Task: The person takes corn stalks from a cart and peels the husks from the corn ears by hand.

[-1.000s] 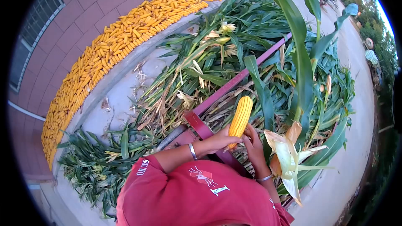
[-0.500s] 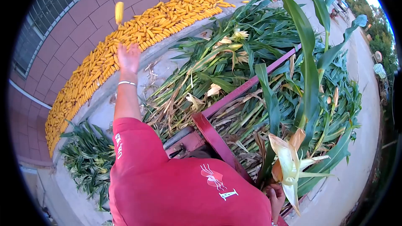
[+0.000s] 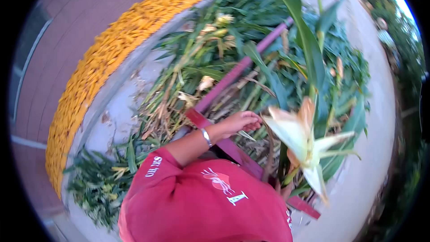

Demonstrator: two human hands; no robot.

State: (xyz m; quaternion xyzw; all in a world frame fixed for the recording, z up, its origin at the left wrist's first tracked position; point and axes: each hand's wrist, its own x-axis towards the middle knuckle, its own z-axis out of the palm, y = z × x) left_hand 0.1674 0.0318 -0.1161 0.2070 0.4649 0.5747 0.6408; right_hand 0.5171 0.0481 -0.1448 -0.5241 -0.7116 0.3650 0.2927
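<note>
My left hand [image 3: 243, 123], with a silver bracelet at its wrist, is in front of my chest. Its fingers are loosely bent, and I see nothing in them. Just to its right is a pale, peeled-back corn husk [image 3: 301, 139] on a tall green corn stalk [image 3: 320, 78]. Below the husk, my right hand [image 3: 285, 191] is low at my right side, mostly covered by leaves and husk. The little that shows is closed around the base of the stalk. Motion blurs much of the view.
Yellow corn cobs [image 3: 107, 54] are heaped along the tiled wall [image 3: 67, 22]. Cut corn stalks [image 3: 179, 94] lie ahead across a red metal bar [image 3: 244, 65]. More leafy stalks [image 3: 96, 192] lie at lower left. Concrete ground [image 3: 376, 107] runs along the right.
My left hand has swung from the cob heap back towards the husk. The cob that was in the air above the heap is no longer seen there. My view has turned somewhat.
</note>
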